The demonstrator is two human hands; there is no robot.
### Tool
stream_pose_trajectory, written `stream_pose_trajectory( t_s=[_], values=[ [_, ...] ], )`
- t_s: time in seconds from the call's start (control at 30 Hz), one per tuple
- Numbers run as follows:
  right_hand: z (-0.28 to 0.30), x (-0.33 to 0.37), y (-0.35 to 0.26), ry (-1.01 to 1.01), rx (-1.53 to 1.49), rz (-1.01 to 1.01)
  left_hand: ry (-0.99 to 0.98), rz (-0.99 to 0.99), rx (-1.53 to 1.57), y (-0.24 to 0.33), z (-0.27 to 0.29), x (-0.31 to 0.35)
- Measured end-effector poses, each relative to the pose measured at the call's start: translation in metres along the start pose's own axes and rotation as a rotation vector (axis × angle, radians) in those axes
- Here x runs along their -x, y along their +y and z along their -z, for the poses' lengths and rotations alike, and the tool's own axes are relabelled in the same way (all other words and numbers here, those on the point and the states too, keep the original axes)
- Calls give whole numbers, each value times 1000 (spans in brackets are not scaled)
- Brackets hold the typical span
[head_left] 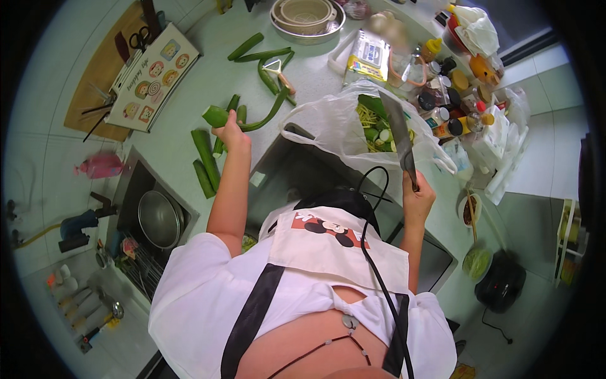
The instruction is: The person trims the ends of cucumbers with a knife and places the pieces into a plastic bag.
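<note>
Holding green vegetable piece: left hand, over worktop. Right hand grips knife near worktop's front edge.

Pale tiled walls, light greenish-white countertop, dark-framed window at upper right

White sticker-covered knife holder, pink bottle, round metal basin, yellow-and-white packet, black appliance

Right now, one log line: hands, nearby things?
left hand: holding green vegetable | right hand: gripping knife | peeler: on counter | plastic bag: open, cut vegetables inside
</note>
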State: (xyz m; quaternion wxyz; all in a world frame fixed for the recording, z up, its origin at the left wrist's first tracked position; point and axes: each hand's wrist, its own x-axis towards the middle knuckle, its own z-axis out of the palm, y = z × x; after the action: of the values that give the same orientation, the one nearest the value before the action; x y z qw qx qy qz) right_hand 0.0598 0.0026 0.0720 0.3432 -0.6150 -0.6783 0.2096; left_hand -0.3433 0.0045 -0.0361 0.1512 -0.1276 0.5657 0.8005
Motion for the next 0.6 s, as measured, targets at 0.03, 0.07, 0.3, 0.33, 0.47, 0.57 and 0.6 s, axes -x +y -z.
stream_pose_trajectory(
  t_s=[0.03,0.07,0.3,0.33,0.47,0.57,0.6],
  values=[
    [-2,0,0,-11,3,6,-3,-24,-76,-2,6,-7],
    [-4,-1,-2,-22,10,27,11,-121,-167,-10,14,-21],
    [-17,-7,-13,-92,69,119,-6,-663,-913,-16,27,-43],
    [-19,-8,-12,-93,75,129,-18,-841,-992,-8,25,-35],
    [-22,-8,-14,-90,92,145,-435,-1383,-1195,7,17,0],
    [-21,-8,-17,-95,116,140,-834,-1338,-1370,-13,13,8],
    [-20,-8,-17,-99,121,140,-932,-1268,-1446,-20,14,8]
  ],
)
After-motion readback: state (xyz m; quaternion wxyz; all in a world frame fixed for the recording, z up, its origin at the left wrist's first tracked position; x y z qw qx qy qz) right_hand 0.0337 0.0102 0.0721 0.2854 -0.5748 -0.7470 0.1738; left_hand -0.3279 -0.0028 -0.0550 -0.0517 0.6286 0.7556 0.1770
